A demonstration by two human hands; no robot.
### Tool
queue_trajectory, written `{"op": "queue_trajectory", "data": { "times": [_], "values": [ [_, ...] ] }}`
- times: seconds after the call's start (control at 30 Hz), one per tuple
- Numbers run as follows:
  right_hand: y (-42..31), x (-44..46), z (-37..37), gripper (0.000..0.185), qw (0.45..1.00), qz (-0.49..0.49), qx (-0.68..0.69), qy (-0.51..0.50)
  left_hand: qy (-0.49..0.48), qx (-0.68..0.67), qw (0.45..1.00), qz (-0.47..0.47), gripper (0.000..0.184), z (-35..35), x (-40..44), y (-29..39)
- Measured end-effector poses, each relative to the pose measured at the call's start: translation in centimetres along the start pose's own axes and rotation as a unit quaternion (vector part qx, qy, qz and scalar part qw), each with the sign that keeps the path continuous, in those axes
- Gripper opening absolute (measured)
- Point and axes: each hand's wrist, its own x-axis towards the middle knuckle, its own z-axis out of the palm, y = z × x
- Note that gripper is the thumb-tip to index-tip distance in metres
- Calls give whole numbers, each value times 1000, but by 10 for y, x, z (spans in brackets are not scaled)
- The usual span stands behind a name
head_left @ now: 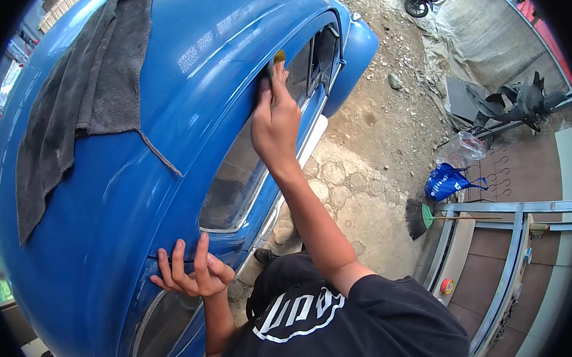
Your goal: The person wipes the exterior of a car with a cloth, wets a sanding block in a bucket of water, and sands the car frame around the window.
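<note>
My right hand (277,122) reaches along the blue car's (192,107) roof edge, above the side window. Its fingers are closed on a small object with a rounded yellowish end (280,56) and a darker part beside it. My fingers hide most of it, and I cannot make out its kind. Lower down, my left hand (195,271) has its fingers apart at the body panel between two side windows, holding nothing. Whether every fingertip touches the paint is unclear. A dark grey cloth (112,76) lies draped over the roof, away from both hands.
Stony ground (345,169) runs beside the car. To the right are a broom (420,219), a blue bag (444,181), a metal frame (514,245) with a roll of tape (447,286), and black vehicle parts (520,101). A motorcycle wheel (416,6) shows at the top.
</note>
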Motion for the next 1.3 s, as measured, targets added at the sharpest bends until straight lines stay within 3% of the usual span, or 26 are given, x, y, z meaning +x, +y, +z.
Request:
{"op": "queue_trajectory", "data": {
  "times": [0.17,0.23,0.3,0.37,0.5,0.57,0.6,0.7,0.77,0.9,1.0,1.1,1.3],
  "values": [
    [33,78,-1,41,993,113,16,37,2,10,1000,1,35,0,0,-1],
    [30,68,3,41,991,120,18,54,-3,21,1000,-6,35,0,1,2],
    [17,24,0,42,999,11,7,38,-6,27,1000,-8,34,0,2,2],
    [14,7,-2,41,1000,-20,9,22,-5,30,999,-8,34,2,4,4],
    [49,97,-3,41,993,110,38,30,-9,38,999,5,35,-2,4,1],
    [56,111,1,41,991,125,3,57,-3,36,999,2,35,1,4,2],
    [51,103,-1,41,991,121,6,47,-4,40,999,-2,35,2,4,5],
    [42,36,3,45,997,-35,-41,56,-4,44,999,1,36,3,6,2],
    [36,46,1,42,999,5,12,46,-7,45,999,3,36,1,2,0],
    [72,130,0,44,989,136,-9,55,0,44,999,5,35,1,3,2],
    [54,99,0,43,990,132,12,37,3,53,999,-9,35,1,2,4],
    [25,33,-6,44,999,34,18,10,-2,51,999,-5,35,2,2,2],
    [76,128,0,45,988,143,-9,48,-15,65,998,9,35,-1,4,0]
  ]
}}
